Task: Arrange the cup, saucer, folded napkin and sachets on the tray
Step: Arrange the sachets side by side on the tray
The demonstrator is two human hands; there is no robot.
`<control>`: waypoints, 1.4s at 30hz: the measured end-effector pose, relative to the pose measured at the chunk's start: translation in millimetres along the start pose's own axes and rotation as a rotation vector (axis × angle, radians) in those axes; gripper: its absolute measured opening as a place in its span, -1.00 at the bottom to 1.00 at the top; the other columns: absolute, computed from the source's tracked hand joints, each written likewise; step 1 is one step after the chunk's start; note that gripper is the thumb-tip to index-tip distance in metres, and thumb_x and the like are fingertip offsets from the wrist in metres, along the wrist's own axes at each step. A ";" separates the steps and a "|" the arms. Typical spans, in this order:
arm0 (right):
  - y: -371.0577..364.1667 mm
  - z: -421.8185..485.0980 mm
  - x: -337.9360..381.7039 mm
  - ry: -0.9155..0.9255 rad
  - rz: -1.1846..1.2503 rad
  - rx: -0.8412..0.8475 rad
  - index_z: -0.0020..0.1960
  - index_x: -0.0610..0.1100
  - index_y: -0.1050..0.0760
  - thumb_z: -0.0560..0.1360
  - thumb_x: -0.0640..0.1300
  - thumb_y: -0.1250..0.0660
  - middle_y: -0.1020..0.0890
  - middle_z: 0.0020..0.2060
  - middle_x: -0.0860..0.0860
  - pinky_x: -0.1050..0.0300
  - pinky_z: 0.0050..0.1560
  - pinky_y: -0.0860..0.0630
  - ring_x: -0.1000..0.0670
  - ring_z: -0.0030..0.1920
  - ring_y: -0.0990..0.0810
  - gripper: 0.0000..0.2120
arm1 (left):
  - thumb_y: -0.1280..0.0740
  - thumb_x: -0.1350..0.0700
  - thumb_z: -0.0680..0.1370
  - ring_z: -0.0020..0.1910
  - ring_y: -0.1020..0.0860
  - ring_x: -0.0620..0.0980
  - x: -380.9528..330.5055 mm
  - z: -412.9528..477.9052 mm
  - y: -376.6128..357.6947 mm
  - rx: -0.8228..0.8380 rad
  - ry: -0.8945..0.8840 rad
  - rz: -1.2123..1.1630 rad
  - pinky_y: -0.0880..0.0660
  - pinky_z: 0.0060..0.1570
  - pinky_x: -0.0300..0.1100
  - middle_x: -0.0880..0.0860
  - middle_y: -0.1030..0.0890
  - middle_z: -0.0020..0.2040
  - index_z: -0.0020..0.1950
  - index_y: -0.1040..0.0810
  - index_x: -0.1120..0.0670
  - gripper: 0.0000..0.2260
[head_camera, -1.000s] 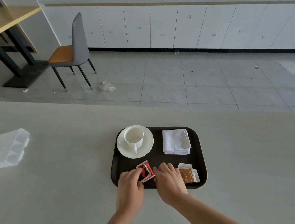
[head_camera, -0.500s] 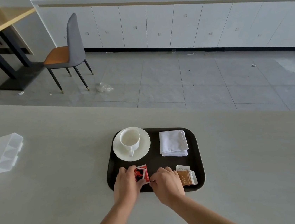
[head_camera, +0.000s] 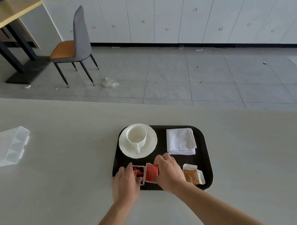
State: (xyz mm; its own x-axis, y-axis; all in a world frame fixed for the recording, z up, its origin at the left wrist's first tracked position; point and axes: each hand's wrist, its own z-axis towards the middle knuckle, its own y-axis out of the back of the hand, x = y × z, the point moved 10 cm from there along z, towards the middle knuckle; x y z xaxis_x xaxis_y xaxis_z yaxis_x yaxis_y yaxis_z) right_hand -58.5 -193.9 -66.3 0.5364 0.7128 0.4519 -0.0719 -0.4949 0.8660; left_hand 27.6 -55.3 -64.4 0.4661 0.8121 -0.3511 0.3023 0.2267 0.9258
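Gripping sachets at the near edge of a dark tray, two hands sit close together at lower centre. The left hand pinches a red-and-black sachet; the right hand pinches a red sachet. A brown sachet lies to their right. Above, a white cup stands on a saucer, left of a folded napkin. The tray rests on a pale bench.

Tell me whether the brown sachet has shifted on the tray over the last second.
No. The brown sachet still lies in the tray's near right corner, on the near side of the folded napkin.
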 end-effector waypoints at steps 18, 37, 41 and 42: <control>-4.2 -17.0 -9.6 -0.101 0.212 -0.024 0.29 0.01 -0.52 0.44 0.01 -0.50 -0.54 0.01 0.05 0.22 -0.09 -0.50 0.02 -0.05 -0.57 -0.56 | -0.46 0.19 0.42 -0.22 -0.59 -0.11 41.4 -2.8 19.3 -0.140 0.318 -0.590 -0.39 -0.25 -0.22 -0.16 -0.61 -0.25 0.01 -0.54 -0.03 -0.77; -3.7 -19.2 -27.9 -0.213 0.270 0.003 0.01 -0.07 -0.67 0.52 -0.16 -0.33 -0.70 -0.11 0.02 0.11 -0.12 -0.55 -0.01 -0.11 -0.63 -0.85 | -0.37 0.11 0.51 0.08 -0.59 0.03 -22.0 5.9 -3.8 -0.035 0.261 -0.317 -0.46 -0.01 -0.17 0.03 -0.67 0.05 0.21 -0.57 0.09 -0.73; 0.8 -18.4 -34.2 -0.248 0.282 0.001 0.02 -0.04 -0.66 0.54 -0.04 -0.36 -0.70 -0.13 0.03 0.11 -0.16 -0.54 0.00 -0.13 -0.63 -0.86 | -0.37 0.18 0.48 -0.04 -0.60 -0.02 -31.3 5.0 -8.8 0.004 0.225 -0.357 -0.51 -0.06 -0.17 -0.04 -0.68 -0.09 0.13 -0.61 0.05 -0.77; 2.6 -18.2 -36.2 -0.254 0.270 -0.008 0.02 -0.04 -0.65 0.54 -0.02 -0.37 -0.69 -0.14 0.03 0.14 -0.21 -0.51 0.00 -0.15 -0.62 -0.86 | -0.38 0.19 0.47 -0.05 -0.60 -0.03 -31.4 4.0 -10.6 0.014 0.228 -0.374 -0.50 -0.07 -0.18 -0.06 -0.67 -0.11 0.14 -0.61 0.04 -0.75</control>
State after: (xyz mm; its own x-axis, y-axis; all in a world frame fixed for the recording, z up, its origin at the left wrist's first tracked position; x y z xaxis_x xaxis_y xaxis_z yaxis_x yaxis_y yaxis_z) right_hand -93.5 -211.9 -76.5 0.6886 0.4109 0.5975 -0.2453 -0.6434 0.7251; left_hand 13.2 -85.3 -63.8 0.1273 0.7738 -0.6204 0.4278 0.5215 0.7382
